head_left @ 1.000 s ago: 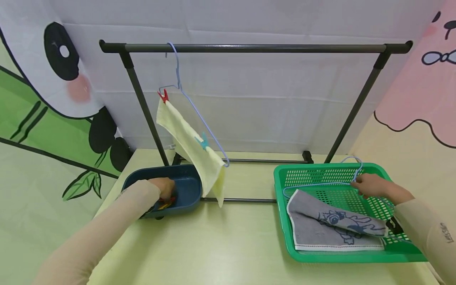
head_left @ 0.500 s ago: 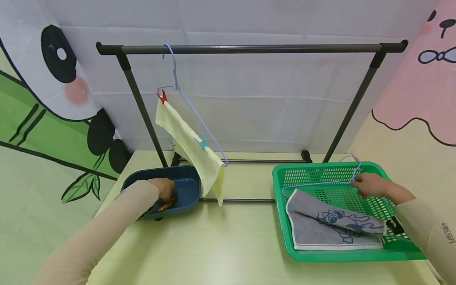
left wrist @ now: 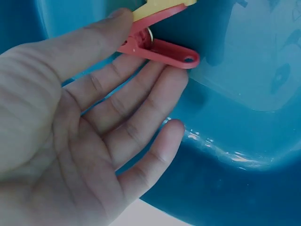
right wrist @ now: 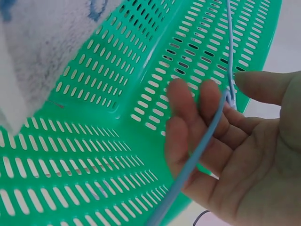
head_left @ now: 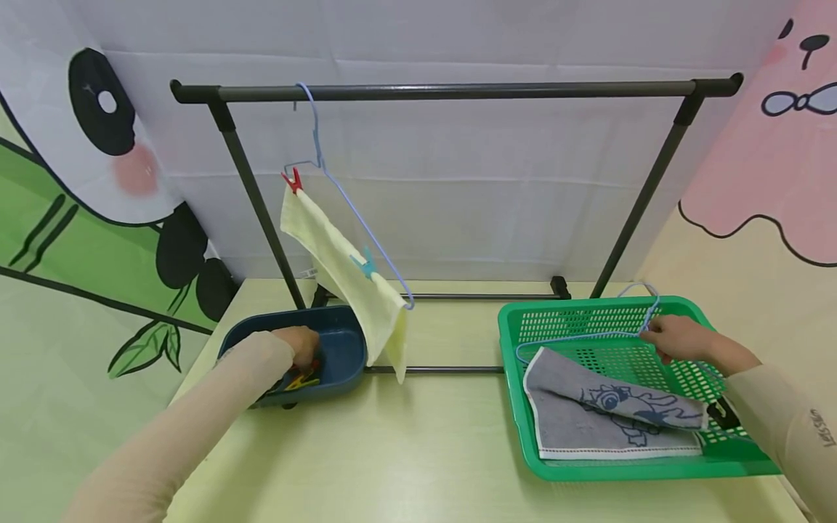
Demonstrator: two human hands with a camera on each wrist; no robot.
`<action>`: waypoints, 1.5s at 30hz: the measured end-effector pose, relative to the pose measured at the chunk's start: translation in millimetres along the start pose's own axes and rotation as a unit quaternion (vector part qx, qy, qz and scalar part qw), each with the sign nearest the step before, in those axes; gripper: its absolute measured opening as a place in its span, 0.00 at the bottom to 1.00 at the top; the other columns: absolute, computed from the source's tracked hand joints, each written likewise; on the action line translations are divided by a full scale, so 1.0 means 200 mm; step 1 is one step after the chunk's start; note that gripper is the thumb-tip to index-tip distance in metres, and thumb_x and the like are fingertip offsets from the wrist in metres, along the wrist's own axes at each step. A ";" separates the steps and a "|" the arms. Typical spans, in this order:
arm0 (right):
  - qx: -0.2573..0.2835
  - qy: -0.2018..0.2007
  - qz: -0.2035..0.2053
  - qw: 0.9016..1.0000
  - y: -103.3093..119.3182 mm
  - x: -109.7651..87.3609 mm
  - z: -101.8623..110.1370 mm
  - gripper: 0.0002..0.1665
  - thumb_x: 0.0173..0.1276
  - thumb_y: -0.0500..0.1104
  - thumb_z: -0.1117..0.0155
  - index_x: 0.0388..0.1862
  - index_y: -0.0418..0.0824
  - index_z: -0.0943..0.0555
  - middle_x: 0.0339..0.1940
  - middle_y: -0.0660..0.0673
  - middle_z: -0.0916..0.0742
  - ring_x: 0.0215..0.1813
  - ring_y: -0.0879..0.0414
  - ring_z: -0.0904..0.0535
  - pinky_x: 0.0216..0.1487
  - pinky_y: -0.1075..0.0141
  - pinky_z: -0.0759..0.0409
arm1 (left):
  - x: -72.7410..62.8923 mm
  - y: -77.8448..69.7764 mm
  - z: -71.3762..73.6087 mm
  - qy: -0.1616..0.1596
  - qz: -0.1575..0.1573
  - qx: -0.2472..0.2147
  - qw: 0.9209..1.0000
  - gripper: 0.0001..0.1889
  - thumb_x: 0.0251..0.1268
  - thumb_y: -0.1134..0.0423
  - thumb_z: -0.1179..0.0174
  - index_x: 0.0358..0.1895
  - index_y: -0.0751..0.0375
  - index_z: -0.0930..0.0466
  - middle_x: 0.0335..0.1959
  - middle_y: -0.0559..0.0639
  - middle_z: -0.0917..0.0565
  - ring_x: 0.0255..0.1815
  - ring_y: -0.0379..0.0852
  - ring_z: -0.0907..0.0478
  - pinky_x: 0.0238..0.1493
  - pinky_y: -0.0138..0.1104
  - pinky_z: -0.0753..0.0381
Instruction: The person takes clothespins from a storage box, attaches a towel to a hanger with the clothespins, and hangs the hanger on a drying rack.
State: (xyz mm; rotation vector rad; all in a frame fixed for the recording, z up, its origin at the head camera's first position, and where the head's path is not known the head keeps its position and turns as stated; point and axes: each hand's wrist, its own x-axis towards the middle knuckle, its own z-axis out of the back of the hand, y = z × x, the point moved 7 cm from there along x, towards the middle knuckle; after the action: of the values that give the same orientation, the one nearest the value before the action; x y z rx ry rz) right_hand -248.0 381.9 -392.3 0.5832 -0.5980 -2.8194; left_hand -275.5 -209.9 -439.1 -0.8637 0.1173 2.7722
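My left hand [head_left: 302, 344] is down in the dark blue bin [head_left: 346, 352]. The left wrist view shows its thumb and fingers pinching a red clothespin [left wrist: 164, 51], with a yellow clothespin [left wrist: 160, 5] right against it. My right hand [head_left: 683, 340] reaches over the green basket [head_left: 513, 378] and holds a light blue clothes hanger [head_left: 582, 336] at the base of its hook. In the right wrist view the hanger's wire crosses the curled fingers. Below that hanger a grey towel [head_left: 608, 414] with a dark printed figure lies folded in the basket.
A dark metal rack [head_left: 458, 92] spans the back of the table. From its left part hangs a second blue hanger [head_left: 366, 225], with a pale yellow cloth [head_left: 346, 283] fixed by a red clothespin [head_left: 294, 181] and a blue clothespin [head_left: 366, 264]. The cloth's lower end overlaps the bin's right edge.
The head view shifts slightly, moving the rack a little left in the picture. More of a yellow clothespin shows below my left hand. My right hand keeps its hold on the hanger.
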 end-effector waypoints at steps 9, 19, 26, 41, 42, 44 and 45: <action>0.026 -0.039 0.005 0.999 0.04 -0.02 0.04 0.14 0.76 0.43 0.55 0.37 0.32 0.30 0.17 0.45 0.25 0.20 0.54 0.30 0.24 0.61 0.31 | 0.01 0.04 0.02 -0.010 0.023 -0.023 0.999 0.07 0.50 0.68 0.33 0.28 0.62 0.23 0.25 0.52 0.24 0.26 0.47 0.28 0.27 0.36 0.29; 0.015 -0.048 0.000 0.999 0.06 -0.02 0.04 0.17 0.77 0.45 0.55 0.42 0.31 0.29 0.19 0.45 0.24 0.21 0.54 0.29 0.26 0.61 0.31 | 0.03 0.06 0.02 -0.028 0.024 -0.003 0.999 0.09 0.52 0.69 0.36 0.37 0.64 0.24 0.30 0.53 0.25 0.31 0.51 0.28 0.33 0.41 0.27; 0.014 -0.051 0.009 0.999 0.09 -0.03 0.05 0.17 0.77 0.46 0.56 0.43 0.31 0.29 0.17 0.46 0.25 0.20 0.54 0.30 0.27 0.61 0.32 | 0.03 0.05 0.03 -0.039 0.018 0.014 0.999 0.06 0.57 0.65 0.39 0.33 0.63 0.23 0.28 0.53 0.25 0.29 0.50 0.28 0.31 0.40 0.27; 0.019 -0.085 0.026 0.996 0.13 -0.05 0.10 0.21 0.78 0.50 0.59 0.30 0.37 0.30 0.22 0.45 0.22 0.24 0.53 0.25 0.24 0.61 0.31 | 0.04 0.10 0.09 -0.096 -0.002 -0.002 0.995 0.03 0.58 0.68 0.44 0.32 0.63 0.22 0.28 0.54 0.23 0.27 0.50 0.28 0.31 0.42 0.28; 0.021 -0.091 0.029 0.995 0.14 -0.05 0.10 0.21 0.78 0.50 0.59 0.30 0.37 0.31 0.23 0.45 0.22 0.24 0.53 0.25 0.24 0.61 0.31 | 0.04 0.11 0.10 -0.095 0.000 -0.005 0.995 0.03 0.58 0.68 0.45 0.32 0.64 0.23 0.28 0.54 0.23 0.27 0.50 0.29 0.31 0.42 0.28; 0.021 -0.102 0.033 0.994 0.14 -0.05 0.11 0.22 0.79 0.49 0.60 0.29 0.36 0.31 0.23 0.46 0.22 0.24 0.53 0.25 0.24 0.61 0.31 | 0.04 0.13 0.11 -0.096 0.004 -0.010 0.995 0.05 0.60 0.66 0.46 0.32 0.64 0.23 0.28 0.55 0.23 0.28 0.51 0.29 0.32 0.43 0.28; 0.019 -0.106 0.033 0.994 0.14 -0.05 0.11 0.22 0.79 0.50 0.61 0.29 0.36 0.31 0.23 0.46 0.22 0.23 0.54 0.26 0.24 0.61 0.31 | 0.04 0.13 0.11 -0.095 0.007 -0.013 0.995 0.06 0.62 0.65 0.47 0.32 0.65 0.23 0.29 0.55 0.23 0.28 0.51 0.28 0.33 0.43 0.28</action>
State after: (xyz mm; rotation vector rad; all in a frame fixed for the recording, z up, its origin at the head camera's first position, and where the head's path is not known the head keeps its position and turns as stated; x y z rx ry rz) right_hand -244.2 367.5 -359.1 0.2652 -0.6970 -2.8323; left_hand -301.1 -231.0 -425.6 -0.6015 0.0532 2.8573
